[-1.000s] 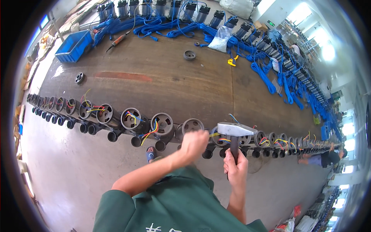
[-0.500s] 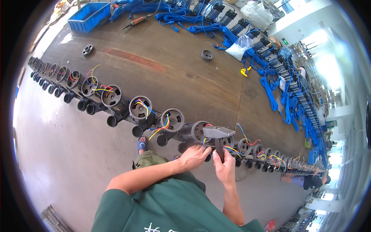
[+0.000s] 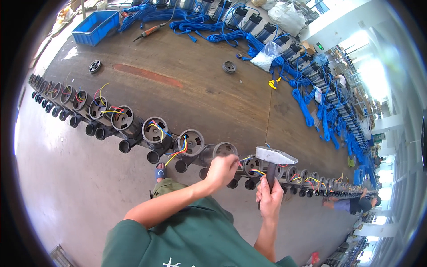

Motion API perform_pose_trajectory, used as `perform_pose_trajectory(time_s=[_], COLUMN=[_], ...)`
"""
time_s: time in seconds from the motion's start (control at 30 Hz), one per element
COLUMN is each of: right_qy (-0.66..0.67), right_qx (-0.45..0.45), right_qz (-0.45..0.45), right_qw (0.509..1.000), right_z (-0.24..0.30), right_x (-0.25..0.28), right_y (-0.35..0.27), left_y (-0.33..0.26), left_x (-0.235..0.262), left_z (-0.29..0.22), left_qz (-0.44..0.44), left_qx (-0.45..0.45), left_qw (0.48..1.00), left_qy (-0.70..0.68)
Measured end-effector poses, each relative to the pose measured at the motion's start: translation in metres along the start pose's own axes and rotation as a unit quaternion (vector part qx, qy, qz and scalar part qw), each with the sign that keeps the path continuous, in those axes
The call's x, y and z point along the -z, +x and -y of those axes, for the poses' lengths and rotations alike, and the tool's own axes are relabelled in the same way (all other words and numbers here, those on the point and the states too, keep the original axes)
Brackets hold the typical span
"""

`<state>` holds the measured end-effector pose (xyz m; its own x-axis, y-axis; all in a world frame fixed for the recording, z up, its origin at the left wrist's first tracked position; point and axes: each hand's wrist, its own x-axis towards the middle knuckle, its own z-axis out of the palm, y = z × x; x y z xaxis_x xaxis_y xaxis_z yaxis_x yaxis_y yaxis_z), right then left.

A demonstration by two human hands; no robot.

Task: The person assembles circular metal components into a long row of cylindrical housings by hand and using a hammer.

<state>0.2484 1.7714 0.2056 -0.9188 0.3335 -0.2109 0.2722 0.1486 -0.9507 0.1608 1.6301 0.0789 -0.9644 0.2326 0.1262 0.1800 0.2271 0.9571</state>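
My right hand point(image 3: 269, 198) grips the dark handle of a hammer point(image 3: 276, 155), its grey metal head raised over the row of housings. My left hand point(image 3: 222, 171) is closed in a pinch at the coloured wires point(image 3: 240, 162) beside a round black pump housing point(image 3: 225, 150); the housing's lower side is partly hidden by the hand. Just right of it, another housing point(image 3: 252, 164) has yellow, blue and red leads coming out. To the left stands an open-topped housing point(image 3: 191, 142) with wires hanging over its rim.
The row of housings runs along the near edge of a brown table point(image 3: 178, 102). Two loose black discs, one a slotted disc point(image 3: 94, 66), lie on it. A blue bin point(image 3: 95, 29), a screwdriver-like tool point(image 3: 151, 32) and blue cable coils point(image 3: 227, 36) sit farther back. Another person point(image 3: 356, 204) is far right.
The hammer has risen and moved right with my right hand, away from the housing. My left hand has lifted toward the wires and closed. The view has shifted slightly.
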Motion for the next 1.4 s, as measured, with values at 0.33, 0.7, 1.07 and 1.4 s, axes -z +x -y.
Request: perform_pose_trajectory(time_s=[0.33,0.7,1.07,1.4], right_qy=[-0.195,-0.248,-0.279,-0.373], right_qx=[0.008,0.008,0.025,0.017], right_qz=[0.07,0.107,0.115,0.133], right_qw=[0.978,0.963,0.953,0.918], right_z=[-0.051,-0.04,-0.043,-0.06], right_x=[-0.02,-0.024,-0.022,-0.021], right_y=[0.023,0.034,0.04,0.047], left_y=[-0.044,-0.052,-0.053,-0.051], left_x=[0.006,0.003,0.013,0.009], left_z=[0.059,0.087,0.097,0.098], left_qz=[0.034,0.018,0.061,-0.015], left_qx=[-0.288,-0.305,-0.288,-0.349], left_qw=[0.953,0.936,0.937,0.923], left_qy=[0.086,0.174,0.189,0.159])
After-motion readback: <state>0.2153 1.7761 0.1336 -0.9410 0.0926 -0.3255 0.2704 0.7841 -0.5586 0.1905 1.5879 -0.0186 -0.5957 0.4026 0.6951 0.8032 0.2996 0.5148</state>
